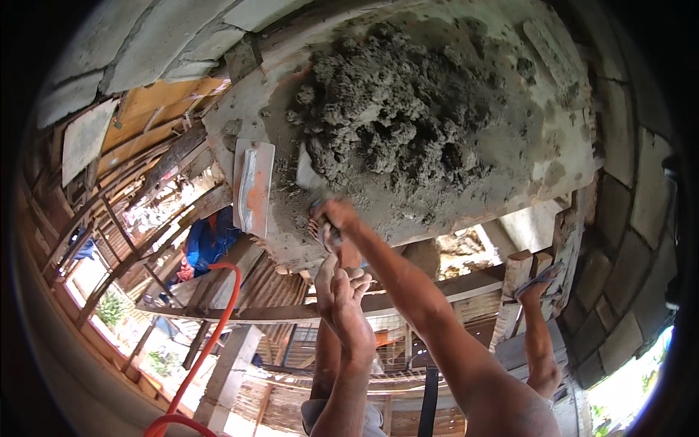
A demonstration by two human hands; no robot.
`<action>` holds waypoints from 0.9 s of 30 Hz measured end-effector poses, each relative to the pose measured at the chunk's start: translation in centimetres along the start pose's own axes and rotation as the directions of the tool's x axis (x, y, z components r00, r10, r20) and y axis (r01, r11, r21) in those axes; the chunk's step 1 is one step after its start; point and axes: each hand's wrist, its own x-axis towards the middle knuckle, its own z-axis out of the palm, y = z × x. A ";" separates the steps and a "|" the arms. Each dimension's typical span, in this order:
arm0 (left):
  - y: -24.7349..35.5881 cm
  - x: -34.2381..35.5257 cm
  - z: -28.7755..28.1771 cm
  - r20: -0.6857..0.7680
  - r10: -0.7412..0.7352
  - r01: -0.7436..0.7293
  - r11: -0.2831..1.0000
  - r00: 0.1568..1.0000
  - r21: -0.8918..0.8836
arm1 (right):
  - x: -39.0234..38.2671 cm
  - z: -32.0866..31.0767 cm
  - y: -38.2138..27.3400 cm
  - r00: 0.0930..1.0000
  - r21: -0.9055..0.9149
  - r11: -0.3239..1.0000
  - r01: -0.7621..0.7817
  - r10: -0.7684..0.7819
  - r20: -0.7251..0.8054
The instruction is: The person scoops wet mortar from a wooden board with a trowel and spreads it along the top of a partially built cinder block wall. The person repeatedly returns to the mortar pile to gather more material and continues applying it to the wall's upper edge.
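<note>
Daylight floods in from the lower left and lower right, glaring white there; the middle is evenly lit, fairly sharp; straight edges bend near the black rim; soft shadows.

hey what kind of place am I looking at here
Probably a building site, up on scaffolding. A pile of wet grey mortar sits on a mortar board, grey block walls stand alongside, and the right hand holds a trowel at the pile.
</note>
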 end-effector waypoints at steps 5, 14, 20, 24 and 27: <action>-1.1 -1.3 1.8 0.109 0.074 -0.082 0.994 0.991 0.070 | -4.5 -10.3 -3.7 0.994 0.185 0.978 0.096 -0.084 -0.075; 0.6 -0.9 2.1 0.131 0.008 -0.014 0.999 0.991 0.043 | -15.8 -9.9 -4.3 0.998 -0.054 0.998 0.042 -0.039 0.045; 2.0 0.5 2.0 0.000 0.124 -0.124 0.992 0.992 -0.016 | 3.3 7.0 -2.9 0.972 -0.223 0.975 -0.011 -0.042 -0.231; 1.9 0.3 1.8 -0.010 0.229 -0.229 0.973 0.973 0.008 | 8.3 6.5 -8.2 0.945 0.161 0.978 0.134 -0.077 -0.319; 1.4 -0.4 2.8 -0.072 0.208 -0.207 0.978 0.975 0.021 | 5.1 3.2 -10.3 0.941 0.383 0.874 0.299 -0.204 -0.269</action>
